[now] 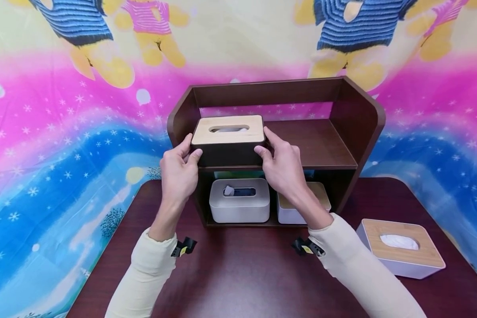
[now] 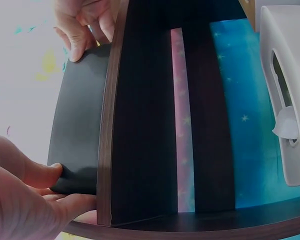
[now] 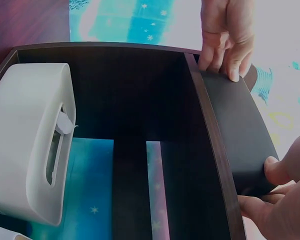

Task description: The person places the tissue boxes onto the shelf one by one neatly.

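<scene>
A black tissue box (image 1: 229,153) with a light wooden lid sits at the left part of the brown rack's upper shelf (image 1: 310,143), its front close to the shelf's front edge. My left hand (image 1: 179,170) grips its left end, thumb on the front face. At the opposite end my right hand (image 1: 282,165) holds it the same way. Both wrist views show the dark front of the box (image 2: 80,120) between the two hands, right against the shelf board. Something pale shows inside the slot of its lid.
On the lower shelf stand a grey-white tissue box (image 1: 240,207) and, partly behind my right forearm, a white one with a wooden lid (image 1: 319,196). Another wooden-lidded white tissue box (image 1: 401,247) rests on the dark red table (image 1: 238,274) at right. A patterned cloth (image 1: 63,176) hangs behind.
</scene>
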{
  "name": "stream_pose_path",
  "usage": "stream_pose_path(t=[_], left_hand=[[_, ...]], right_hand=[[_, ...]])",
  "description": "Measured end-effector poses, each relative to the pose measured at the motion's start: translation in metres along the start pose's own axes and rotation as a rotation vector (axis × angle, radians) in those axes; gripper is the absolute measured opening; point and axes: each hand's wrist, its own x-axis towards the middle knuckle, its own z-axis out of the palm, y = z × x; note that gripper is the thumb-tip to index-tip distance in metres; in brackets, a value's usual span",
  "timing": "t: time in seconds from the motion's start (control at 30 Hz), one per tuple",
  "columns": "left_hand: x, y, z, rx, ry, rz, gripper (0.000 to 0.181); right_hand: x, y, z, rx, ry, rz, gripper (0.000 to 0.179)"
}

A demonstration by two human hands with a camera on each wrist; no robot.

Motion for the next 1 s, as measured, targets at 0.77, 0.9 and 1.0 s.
stream_pose_path(t=[0.77, 0.9, 1.0], left_hand=[[-0.012, -0.007, -0.004, 0.007, -0.118, -0.002, 0.077], [-0.024, -0.011, -0.009, -0.048, -0.119, 0.024, 0.079], [-0.035, -0.014, -0.013, -0.092, -0.132, 0.061, 0.079]], right_hand=[[-0.015, 0.011, -0.015, 0.144, -0.07, 0.015, 0.069], [-0.031, 0.017, -0.025, 0.214, -0.065, -0.01, 0.066], [-0.043, 0.024, -0.032, 0.25, -0.034, -0.035, 0.062]])
